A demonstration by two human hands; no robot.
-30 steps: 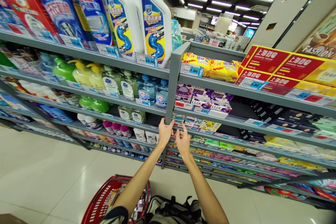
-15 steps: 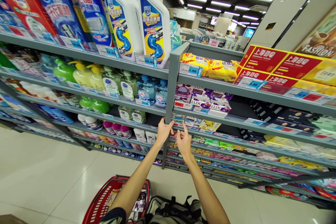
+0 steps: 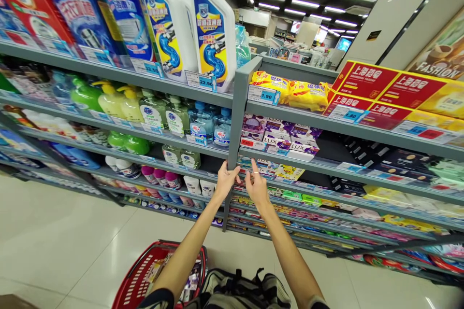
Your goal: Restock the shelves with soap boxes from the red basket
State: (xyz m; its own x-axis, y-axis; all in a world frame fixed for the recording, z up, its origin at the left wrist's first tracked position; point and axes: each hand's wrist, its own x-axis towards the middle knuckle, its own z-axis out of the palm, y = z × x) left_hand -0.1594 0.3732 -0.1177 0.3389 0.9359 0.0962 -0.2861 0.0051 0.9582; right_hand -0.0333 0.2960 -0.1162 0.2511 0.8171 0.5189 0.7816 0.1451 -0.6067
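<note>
My left hand [image 3: 225, 183] is in front of the grey shelf post [image 3: 237, 120], fingers partly spread and thumb pointing right. I cannot tell whether it touches the post, and nothing shows in it. Just to the right, my right hand [image 3: 258, 189] holds nothing; its index finger, with a ring on it, is stretched out and the other fingers are loosely bent. That finger overlaps the row of small soap boxes [image 3: 266, 168] beyond it; contact cannot be made out. Above stand purple and white LUX soap boxes [image 3: 303, 147].
A red shopping basket [image 3: 135, 270] with packages inside is at lower left, by a dark and beige bag [image 3: 242, 292]. Pump bottles [image 3: 176, 118] and white cleaner bottles [image 3: 213, 38] line the left shelves. Yellow soap packs [image 3: 308, 95] and red soap boxes [image 3: 366, 79] top the right unit.
My right hand has shifted slightly right, away from the left hand, and its fingers are more apart. The left hand stays nearly in place.
</note>
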